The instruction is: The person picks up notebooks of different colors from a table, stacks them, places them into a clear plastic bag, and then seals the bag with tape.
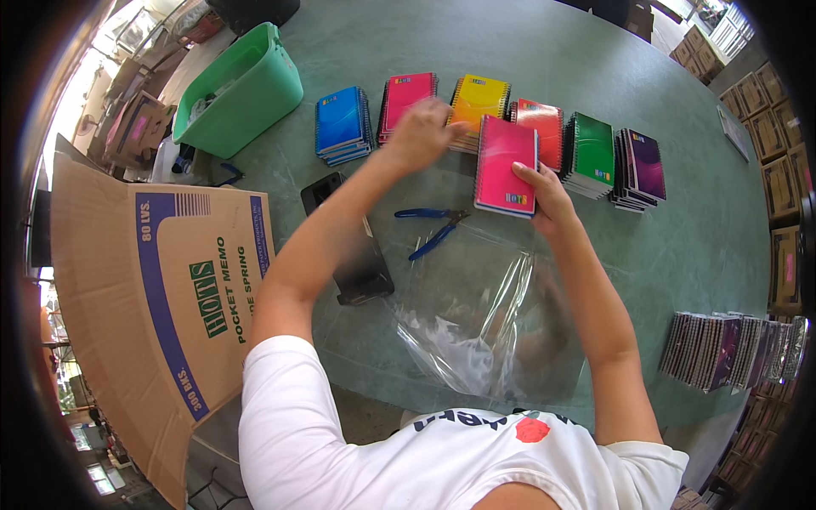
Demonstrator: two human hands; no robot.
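My right hand grips a pink spiral notebook by its right edge, thumb on the cover. It is held upright in front of the yellow and red stacks. My left hand hovers over the front of the pink notebook stack, close to the yellow notebook stack; its fingers are blurred. In the same row are a blue notebook stack, a red stack, a green stack and a purple stack.
Blue-handled cutters and clear plastic film lie before me. A black phone-like object is under my left forearm. A cardboard box and green bin stand left. More notebooks are stacked at right.
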